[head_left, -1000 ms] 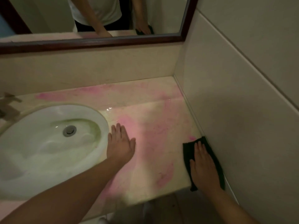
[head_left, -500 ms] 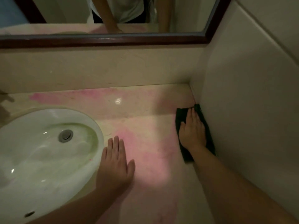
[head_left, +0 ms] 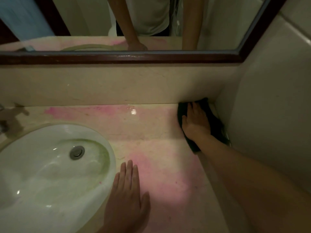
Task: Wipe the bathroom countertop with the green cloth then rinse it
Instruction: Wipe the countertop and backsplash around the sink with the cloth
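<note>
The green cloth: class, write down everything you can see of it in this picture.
The green cloth looks very dark, almost black in this dim light, soft and limp. It lies spread on the countertop in the far right corner, its far end against the backsplash and its right edge along the side wall. The right hand presses on it with straight fingers, covering its middle.

I'm seeing a dark wood-framed mirror [head_left: 117, 57] running across, well beyond my right hand [head_left: 196, 122]. A beige backsplash wall [head_left: 101, 84] sits just past its fingertips, and a pale tiled side wall [head_left: 272, 115] is close on its right. A white oval sink [head_left: 42, 174] lies just left of my left hand [head_left: 127, 195]. The light is dim and warm.
</note>
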Demonstrator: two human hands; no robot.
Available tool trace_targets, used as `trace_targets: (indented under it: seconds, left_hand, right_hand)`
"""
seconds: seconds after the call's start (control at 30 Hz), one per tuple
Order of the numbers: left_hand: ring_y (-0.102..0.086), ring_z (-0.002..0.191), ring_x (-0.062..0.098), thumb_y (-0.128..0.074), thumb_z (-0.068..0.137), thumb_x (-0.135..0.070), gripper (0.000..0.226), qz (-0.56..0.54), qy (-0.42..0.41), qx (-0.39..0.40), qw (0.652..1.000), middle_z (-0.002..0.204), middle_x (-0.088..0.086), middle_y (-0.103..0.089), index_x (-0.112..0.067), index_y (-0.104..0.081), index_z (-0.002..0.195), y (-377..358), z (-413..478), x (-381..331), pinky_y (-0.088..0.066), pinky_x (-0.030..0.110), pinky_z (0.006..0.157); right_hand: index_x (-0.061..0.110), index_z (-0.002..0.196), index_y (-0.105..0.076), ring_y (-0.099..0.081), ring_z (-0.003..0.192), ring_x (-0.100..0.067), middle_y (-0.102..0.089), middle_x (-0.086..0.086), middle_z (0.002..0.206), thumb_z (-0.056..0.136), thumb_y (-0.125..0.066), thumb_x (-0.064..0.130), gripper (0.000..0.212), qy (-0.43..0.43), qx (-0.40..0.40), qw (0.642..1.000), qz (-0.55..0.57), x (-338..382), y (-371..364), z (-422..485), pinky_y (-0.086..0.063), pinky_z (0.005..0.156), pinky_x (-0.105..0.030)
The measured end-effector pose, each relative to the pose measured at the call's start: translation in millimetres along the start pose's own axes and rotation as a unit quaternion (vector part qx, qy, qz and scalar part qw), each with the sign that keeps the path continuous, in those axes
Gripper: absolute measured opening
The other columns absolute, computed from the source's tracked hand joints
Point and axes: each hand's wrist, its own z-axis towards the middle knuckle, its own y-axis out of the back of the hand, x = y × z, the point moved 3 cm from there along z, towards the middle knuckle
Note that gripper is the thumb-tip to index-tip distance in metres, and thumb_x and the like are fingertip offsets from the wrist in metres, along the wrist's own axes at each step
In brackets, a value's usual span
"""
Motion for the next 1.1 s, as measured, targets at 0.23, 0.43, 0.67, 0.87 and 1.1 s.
trace_targets:
  seconds: [0.23, 0.43, 0.67, 0.87, 1.1]
  left_hand:
    - [-0.018, 0.147, 0.034, -0.041, 0.085, -0.044, 0.078, 0.028, 0.013, 0.019, 0.999, 0.158, 0.018, -0.02, 0.001, -0.029, 0.148, 5.4, -0.5, -1.3, -0.021, 0.047, 0.114]
    - [-0.018, 0.147, 0.034, -0.032, 0.089, -0.044, 0.075, 0.028, 0.009, 0.02, 0.999, 0.158, 0.019, -0.022, 0.001, -0.027, 0.148, 5.6, -0.8, 0.7, -0.017, 0.046, 0.116]
    - [-0.014, 0.148, 0.035, -0.037, 0.087, -0.041, 0.077, -0.004, -0.001, -0.006, 1.0, 0.158, 0.021, -0.02, 0.003, -0.026, 0.149, 2.5, -1.9, -0.8, -0.016, 0.047, 0.118]
    - [-0.008, 0.149, 0.034, -0.03, 0.09, -0.043, 0.076, -0.009, -0.002, -0.004, 1.0, 0.159, 0.021, -0.015, 0.002, -0.019, 0.15, -0.1, -2.9, -0.2, -0.013, 0.047, 0.12]
    - [-0.013, 0.148, 0.037, -0.024, 0.091, -0.038, 0.073, 0.007, 0.006, 0.012, 1.0, 0.158, 0.024, -0.017, 0.003, -0.019, 0.15, 4.7, -2.9, -0.2, -0.015, 0.048, 0.12]
  right_hand:
    - [0.016, 0.154, -0.02, -0.014, 0.149, -0.024, -0.017, -0.003, 0.162, 0.097, -0.033, 0.031, 0.061, 0.222, 0.052, 0.973, -0.029, 54.2, -9.9, -73.6, -0.019, 0.119, -0.041]
    - [0.026, 0.152, -0.026, -0.019, 0.148, -0.018, -0.024, 0.005, 0.16, 0.091, -0.04, 0.041, 0.064, 0.249, 0.096, 0.964, -0.007, 40.2, -34.7, -238.4, -0.009, 0.121, -0.038]
    - [0.002, 0.153, -0.008, -0.013, 0.148, -0.03, -0.009, -0.017, 0.161, 0.096, -0.034, 0.036, 0.071, -0.004, -0.009, 1.0, 0.016, -13.5, -13.7, -126.6, -0.007, 0.121, -0.036]
    - [0.006, 0.154, -0.014, -0.013, 0.149, -0.027, -0.014, -0.012, 0.162, 0.097, -0.031, 0.035, 0.066, 0.051, 0.002, 0.998, -0.021, 21.8, -10.7, -55.8, -0.012, 0.121, -0.038]
    - [0.018, 0.154, -0.019, -0.012, 0.149, -0.023, -0.017, -0.005, 0.162, 0.092, -0.04, 0.042, 0.07, 0.234, 0.08, 0.968, -0.042, 63.2, -43.7, -254.3, -0.012, 0.121, -0.04]
